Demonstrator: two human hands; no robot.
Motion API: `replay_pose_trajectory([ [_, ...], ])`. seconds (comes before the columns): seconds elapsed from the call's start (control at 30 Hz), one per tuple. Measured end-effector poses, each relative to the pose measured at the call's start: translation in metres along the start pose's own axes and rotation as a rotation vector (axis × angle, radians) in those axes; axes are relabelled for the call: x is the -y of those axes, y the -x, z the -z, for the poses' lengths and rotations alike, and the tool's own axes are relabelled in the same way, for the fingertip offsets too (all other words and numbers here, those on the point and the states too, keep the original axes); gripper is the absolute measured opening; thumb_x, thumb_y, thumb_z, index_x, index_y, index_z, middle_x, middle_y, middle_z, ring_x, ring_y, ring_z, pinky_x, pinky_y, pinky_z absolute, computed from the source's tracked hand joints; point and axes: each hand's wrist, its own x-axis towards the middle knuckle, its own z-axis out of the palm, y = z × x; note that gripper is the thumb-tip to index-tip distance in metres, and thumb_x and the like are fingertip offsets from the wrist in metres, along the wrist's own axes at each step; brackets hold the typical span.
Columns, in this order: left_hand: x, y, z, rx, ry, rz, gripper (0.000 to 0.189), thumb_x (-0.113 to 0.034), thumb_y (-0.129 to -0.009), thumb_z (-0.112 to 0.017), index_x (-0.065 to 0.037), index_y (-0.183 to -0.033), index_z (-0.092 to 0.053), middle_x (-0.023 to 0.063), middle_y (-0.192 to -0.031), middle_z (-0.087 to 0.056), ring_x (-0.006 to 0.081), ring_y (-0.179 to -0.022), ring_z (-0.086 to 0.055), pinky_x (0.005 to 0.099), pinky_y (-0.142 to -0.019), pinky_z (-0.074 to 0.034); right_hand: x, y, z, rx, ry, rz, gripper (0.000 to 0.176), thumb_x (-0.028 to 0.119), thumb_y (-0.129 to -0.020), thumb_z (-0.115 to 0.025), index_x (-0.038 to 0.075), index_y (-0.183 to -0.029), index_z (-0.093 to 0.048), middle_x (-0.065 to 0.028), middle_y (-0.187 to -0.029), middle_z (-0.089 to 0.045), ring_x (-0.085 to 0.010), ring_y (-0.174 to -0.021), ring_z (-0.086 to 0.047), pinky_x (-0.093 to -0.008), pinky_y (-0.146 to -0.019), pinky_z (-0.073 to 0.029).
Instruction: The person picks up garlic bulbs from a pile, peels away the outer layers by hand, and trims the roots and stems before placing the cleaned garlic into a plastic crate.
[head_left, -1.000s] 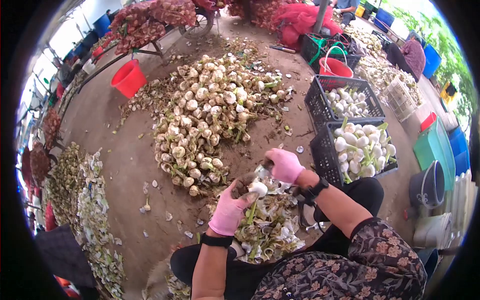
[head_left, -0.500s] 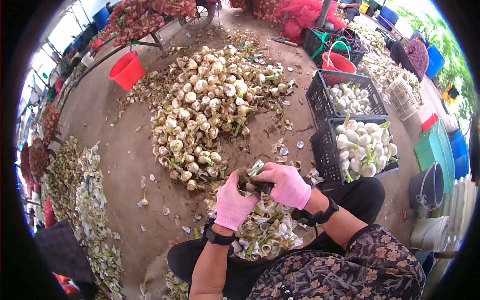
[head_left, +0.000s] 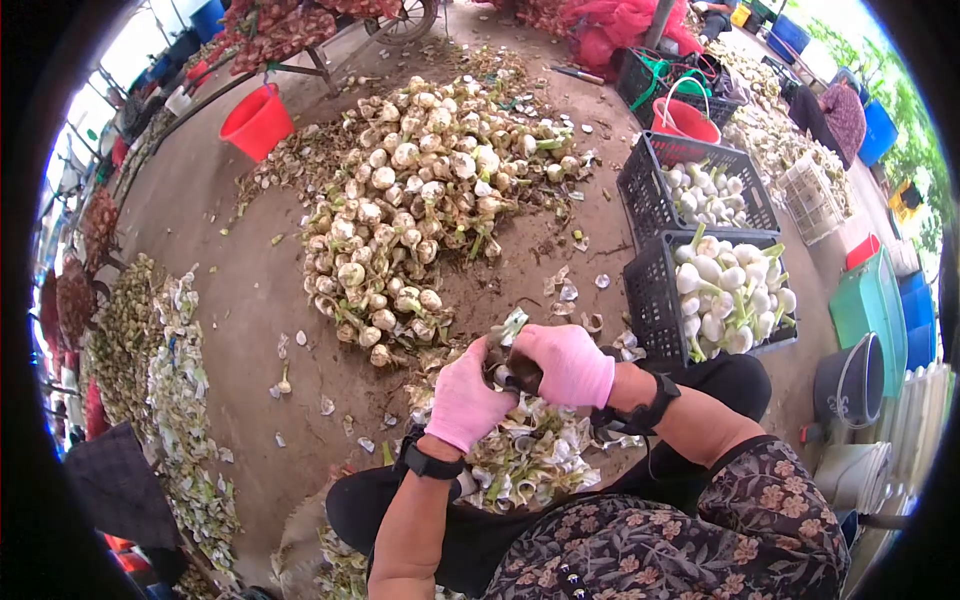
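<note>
My left hand [head_left: 468, 402] and my right hand [head_left: 566, 366] wear pink gloves with dark, soiled fingertips. Both are closed around one garlic bulb [head_left: 513, 323], held between them above my lap. Its pale green stem sticks up past the fingers, while most of the bulb is hidden. Below the hands lies a heap of peeled garlic skins [head_left: 530, 455]. In front of me spreads a large pile of unpeeled garlic [head_left: 400, 215] with soil on it. To the right, cleaned white bulbs with stems fill a black crate [head_left: 650, 300].
Behind that crate stands a second black crate [head_left: 640, 195] of garlic. A red bucket [head_left: 257, 124] is at the back left, another red bucket [head_left: 687, 118] at the back right. A dark bucket [head_left: 848, 380] stands at right. A person [head_left: 840, 120] sits farther off.
Both hands stay together on the garlic bulb. My right hand has turned slightly, its fingers curling further over the bulb. The view has shifted a little.
</note>
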Motion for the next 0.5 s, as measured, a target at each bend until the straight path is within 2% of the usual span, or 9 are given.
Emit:
replay_pose_trajectory([
  [0.03,-0.004,0.000,0.002,-0.030,0.021,-0.029,0.059,-0.014,-0.062,-0.074,-0.001,-0.116,-0.055,0.0204,-0.093,-0.067,0.0342,-0.088,-0.066,0.0386,-0.081,-0.051,-0.004,-0.001,0.001,-0.003,0.001,-0.005,0.017,0.012,-0.074,-0.061,0.003,-0.088,-0.059,-0.0147,-0.085,-0.061,-0.0346,-0.082,-0.062,-0.0436,-0.068,-0.050],
  [0.1,-0.007,-0.002,0.002,0.021,0.163,0.001,0.063,-0.012,-0.062,-0.076,0.001,-0.120,-0.053,0.0175,-0.099,-0.067,0.0282,-0.093,-0.065,0.0353,-0.084,-0.050,-0.024,-0.007,-0.005,-0.060,-0.221,-0.293,0.014,0.012,-0.077,-0.059,0.002,-0.087,-0.060,-0.0169,-0.085,-0.063,-0.0360,-0.083,-0.062,-0.0434,-0.069,-0.049],
  [0.2,-0.012,-0.001,0.006,0.043,0.338,0.028,0.066,-0.008,-0.065,-0.077,0.001,-0.124,-0.051,0.0126,-0.108,-0.066,0.0198,-0.102,-0.063,0.0317,-0.089,-0.048,-0.090,-0.003,-0.044,-0.226,-0.087,-0.515,0.014,0.012,-0.079,-0.057,0.004,-0.088,-0.062,-0.0196,-0.085,-0.063,-0.0376,-0.086,-0.061,-0.0397,-0.075,-0.049],
  [0.27,-0.006,0.000,0.008,-0.065,0.279,-0.053,0.065,-0.003,-0.066,-0.073,-0.001,-0.127,-0.049,0.0139,-0.107,-0.066,0.0207,-0.096,-0.065,0.0311,-0.084,-0.050,-0.091,0.006,-0.054,-0.276,-0.167,-0.448,0.021,0.005,-0.077,-0.056,0.005,-0.097,-0.063,-0.0174,-0.091,-0.063,-0.0351,-0.091,-0.062,-0.0387,-0.082,-0.049],
  [0.33,0.000,-0.002,0.006,-0.035,0.332,-0.002,0.065,-0.006,-0.065,-0.074,0.000,-0.125,-0.049,0.0152,-0.105,-0.066,0.0251,-0.096,-0.065,0.0328,-0.085,-0.049,-0.065,0.017,-0.047,-0.325,-0.438,-0.366,0.035,0.001,-0.078,-0.059,0.007,-0.112,-0.063,-0.0145,-0.111,-0.060,-0.0254,-0.102,-0.060,-0.0339,-0.087,-0.050],
  [0.37,-0.001,-0.004,0.006,-0.051,0.226,-0.021,0.066,-0.008,-0.065,-0.074,0.001,-0.125,-0.049,0.0170,-0.106,-0.064,0.0284,-0.099,-0.063,0.0346,-0.087,-0.048,-0.071,0.019,-0.054,-0.231,-0.566,-0.257,0.050,0.014,-0.083,-0.067,0.010,-0.130,-0.052,-0.0130,-0.127,-0.052,-0.0242,-0.113,-0.055,-0.0343,-0.093,-0.048],
  [0.43,0.013,-0.006,-0.004,-0.073,0.065,-0.046,0.069,-0.012,-0.063,-0.074,0.004,-0.125,-0.048,0.0229,-0.113,-0.058,0.0375,-0.108,-0.056,0.0406,-0.092,-0.045,-0.046,0.021,-0.042,-0.022,-1.226,-0.265,0.065,0.031,-0.087,-0.066,0.008,-0.141,-0.038,-0.0076,-0.132,-0.049,-0.0195,-0.114,-0.053,-0.0309,-0.088,-0.050],
  [0.47,0.011,-0.006,-0.006,-0.059,-0.023,-0.075,0.071,-0.012,-0.064,-0.073,0.005,-0.126,-0.045,0.0247,-0.119,-0.053,0.0399,-0.111,-0.052,0.0427,-0.094,-0.043,-0.035,0.019,-0.042,-0.045,-1.264,-0.360,0.056,0.009,-0.085,-0.065,0.005,-0.137,-0.043,-0.0055,-0.121,-0.058,-0.0150,-0.105,-0.056,-0.0285,-0.086,-0.049],
  [0.5,0.015,-0.005,-0.011,-0.067,-0.095,-0.082,0.070,-0.011,-0.063,-0.073,0.005,-0.126,-0.046,0.0240,-0.118,-0.054,0.0386,-0.111,-0.053,0.0409,-0.095,-0.043,-0.040,0.016,-0.056,-0.012,-1.149,-0.450,0.056,0.012,-0.085,-0.067,0.004,-0.136,-0.044,-0.0045,-0.117,-0.059,-0.0147,-0.098,-0.057,-0.0275,-0.079,-0.049],
])
